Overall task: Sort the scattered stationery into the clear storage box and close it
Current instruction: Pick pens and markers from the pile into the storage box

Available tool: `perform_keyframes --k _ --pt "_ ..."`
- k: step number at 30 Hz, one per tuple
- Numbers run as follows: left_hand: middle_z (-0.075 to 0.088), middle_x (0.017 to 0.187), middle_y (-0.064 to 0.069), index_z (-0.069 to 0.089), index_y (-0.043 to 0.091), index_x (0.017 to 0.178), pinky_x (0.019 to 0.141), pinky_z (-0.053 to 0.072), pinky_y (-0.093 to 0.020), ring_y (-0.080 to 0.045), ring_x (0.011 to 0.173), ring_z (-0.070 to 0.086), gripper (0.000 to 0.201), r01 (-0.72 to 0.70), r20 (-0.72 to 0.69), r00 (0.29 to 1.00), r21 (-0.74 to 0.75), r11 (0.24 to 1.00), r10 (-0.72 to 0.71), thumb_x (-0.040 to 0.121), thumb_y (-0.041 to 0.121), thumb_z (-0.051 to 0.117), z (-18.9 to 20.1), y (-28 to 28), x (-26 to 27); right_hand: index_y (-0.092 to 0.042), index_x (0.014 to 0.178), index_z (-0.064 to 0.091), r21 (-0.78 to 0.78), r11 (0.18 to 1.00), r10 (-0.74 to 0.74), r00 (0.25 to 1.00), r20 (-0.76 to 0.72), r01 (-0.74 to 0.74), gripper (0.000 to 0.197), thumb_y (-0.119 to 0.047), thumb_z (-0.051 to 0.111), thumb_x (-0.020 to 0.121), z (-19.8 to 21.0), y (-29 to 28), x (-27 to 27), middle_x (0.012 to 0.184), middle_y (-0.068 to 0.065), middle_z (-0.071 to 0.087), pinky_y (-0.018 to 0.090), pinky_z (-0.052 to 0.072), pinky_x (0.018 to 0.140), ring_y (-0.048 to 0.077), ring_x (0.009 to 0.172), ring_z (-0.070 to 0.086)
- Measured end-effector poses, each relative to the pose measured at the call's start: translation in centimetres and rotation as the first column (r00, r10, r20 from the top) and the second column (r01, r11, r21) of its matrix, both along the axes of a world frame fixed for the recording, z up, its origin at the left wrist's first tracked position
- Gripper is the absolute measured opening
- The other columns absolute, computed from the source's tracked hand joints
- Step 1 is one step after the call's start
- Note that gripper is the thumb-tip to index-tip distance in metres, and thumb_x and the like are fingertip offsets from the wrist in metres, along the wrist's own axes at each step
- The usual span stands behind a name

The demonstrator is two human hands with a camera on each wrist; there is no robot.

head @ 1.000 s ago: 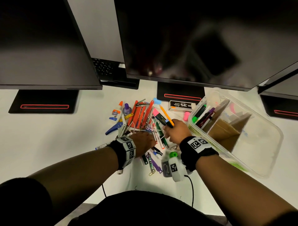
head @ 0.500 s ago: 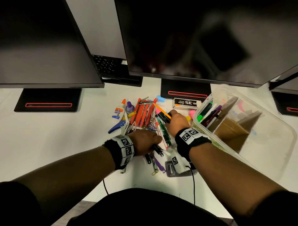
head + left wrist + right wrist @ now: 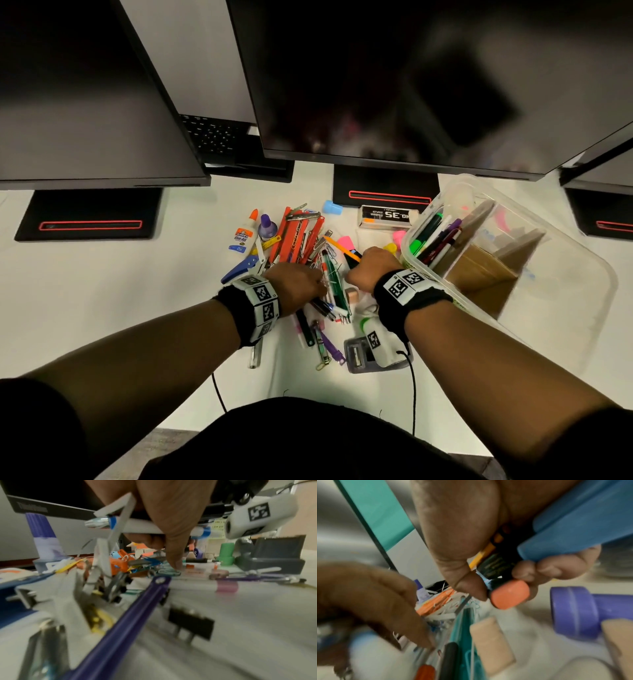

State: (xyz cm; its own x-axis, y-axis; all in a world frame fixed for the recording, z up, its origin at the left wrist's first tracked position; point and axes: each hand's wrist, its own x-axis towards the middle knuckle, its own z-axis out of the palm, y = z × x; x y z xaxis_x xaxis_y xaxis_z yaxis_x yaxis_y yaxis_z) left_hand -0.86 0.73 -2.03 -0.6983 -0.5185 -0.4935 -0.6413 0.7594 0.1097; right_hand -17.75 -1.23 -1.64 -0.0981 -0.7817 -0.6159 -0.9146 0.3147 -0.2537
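Scattered pens, markers and paper clips form a pile (image 3: 308, 253) on the white desk. My left hand (image 3: 298, 284) lies on the pile's near side and grips white pens with blue bands (image 3: 137, 527). One of its fingertips (image 3: 175, 565) touches paper clips (image 3: 164, 572). My right hand (image 3: 371, 265) is beside the clear storage box (image 3: 565, 308) and grips a bundle: a yellow pencil (image 3: 342, 250), a black marker with an orange end (image 3: 510, 596) and a blue piece (image 3: 573, 531). The box stands open at the right, with markers (image 3: 435, 236) and cardboard dividers inside.
Three dark monitors overhang the back of the desk, on black stands (image 3: 387, 188). A staples box (image 3: 387, 216), a blue cap (image 3: 332, 207), a glue bottle (image 3: 245, 236) and a blue staple remover (image 3: 239, 270) ring the pile. A grey case (image 3: 359, 356) lies near the front edge.
My left hand has slid forward over the pile, closing on pens. My right hand has moved a little toward the box with its bundle still in its grip.
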Motion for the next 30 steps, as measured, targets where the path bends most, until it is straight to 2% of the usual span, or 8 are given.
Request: perform_keyframes --k 5,9,13,15,18,22,28,30 --pt "0.047 0.124 -0.009 0.046 0.021 0.132 0.087 0.051 -0.038 -0.028 0.109 0.054 0.043 0.012 0.018 1.0 0.007 1.0 -0.012 0.09 0.014 0.054 -0.6 -0.2 -0.3 -0.008 0.091 0.058 0.0 0.993 -0.121 0.989 0.09 0.122 0.025 -0.021 0.062 0.07 0.6 0.4 -0.3 0.08 0.008 0.061 0.025 0.047 0.057 0.027 0.071 0.061" --pt "0.047 0.118 -0.011 0.049 0.013 0.125 0.081 0.051 -0.038 -0.028 0.099 0.057 0.035 -0.004 -0.009 1.0 0.002 1.0 0.004 0.09 0.011 0.054 -0.4 -0.1 -0.8 -0.008 0.07 0.055 0.008 0.974 -0.223 0.949 0.224 0.227 0.003 -0.01 0.057 0.068 0.5 0.9 -0.7 0.069 0.011 0.057 0.029 0.042 0.054 0.026 0.058 0.05" --pt "0.048 0.115 -0.011 0.047 0.012 0.123 0.067 0.046 -0.034 -0.027 0.09 0.059 0.036 0.018 -0.01 1.0 -0.009 1.0 -0.018 0.088 0.011 0.056 -0.5 0.0 -1.0 -0.008 0.061 0.052 0.055 0.969 -0.248 0.933 0.26 0.243 0.01 -0.006 0.06 0.066 0.6 1.1 -1.2 0.064 0.013 0.052 0.032 0.04 0.056 0.025 0.054 0.044" --pt "0.048 0.117 -0.011 0.048 0.013 0.125 0.067 0.042 -0.032 -0.028 0.093 0.06 0.036 0.039 -0.008 0.999 0.0 0.999 -0.039 0.089 0.013 0.055 -0.5 0.1 -1.1 -0.009 0.06 0.052 0.079 0.97 -0.243 0.934 0.261 0.23 0.018 -0.01 0.067 0.07 0.4 1.1 -1.5 0.062 0.012 0.052 0.034 0.044 0.058 0.024 0.053 0.046" --pt "0.047 0.12 -0.011 0.05 0.014 0.125 0.072 0.043 -0.031 -0.03 0.099 0.059 0.035 0.038 -0.005 0.999 0.022 0.999 -0.037 0.09 0.018 0.054 -0.2 0.2 -1.2 -0.009 0.063 0.053 0.098 0.959 -0.282 0.91 0.304 0.264 0.032 -0.031 0.075 0.074 0.1 1.1 -1.5 0.059 0.009 0.053 0.036 0.047 0.062 0.023 0.054 0.049" --pt "0.046 0.118 -0.012 0.047 0.013 0.127 0.07 0.041 -0.031 -0.029 0.098 0.057 0.037 -0.041 -0.019 0.999 0.036 0.999 0.041 0.091 0.011 0.052 0.3 0.3 -1.3 -0.01 0.06 0.055 0.039 0.972 -0.234 0.92 0.314 0.234 0.043 -0.047 0.07 0.077 0.6 1.4 -1.2 0.062 0.012 0.06 0.037 0.052 0.067 0.025 0.057 0.055" --pt "0.046 0.127 -0.004 0.048 0.019 0.13 0.081 0.046 -0.031 -0.023 0.107 0.054 0.036 -0.167 -0.233 0.958 0.021 0.986 0.167 0.094 0.022 0.049 1.4 -0.2 -0.5 -0.015 0.063 0.054 -0.103 0.964 -0.186 0.895 0.407 0.247 0.021 -0.011 0.069 0.077 1.4 0.9 -1.1 0.059 0.004 0.057 0.027 0.048 0.056 0.021 0.052 0.054" --pt "0.051 0.12 -0.001 0.054 0.018 0.124 0.083 0.048 -0.03 -0.019 0.103 0.055 0.033 -0.292 -0.36 0.884 0.069 0.954 0.297 0.093 0.03 0.051 2.1 -0.2 0.1 -0.016 0.069 0.052 -0.149 0.965 -0.147 0.915 0.375 0.216 0.02 -0.005 0.067 0.076 1.3 0.6 -0.9 0.069 0.007 0.059 0.034 0.052 0.064 0.028 0.063 0.059"
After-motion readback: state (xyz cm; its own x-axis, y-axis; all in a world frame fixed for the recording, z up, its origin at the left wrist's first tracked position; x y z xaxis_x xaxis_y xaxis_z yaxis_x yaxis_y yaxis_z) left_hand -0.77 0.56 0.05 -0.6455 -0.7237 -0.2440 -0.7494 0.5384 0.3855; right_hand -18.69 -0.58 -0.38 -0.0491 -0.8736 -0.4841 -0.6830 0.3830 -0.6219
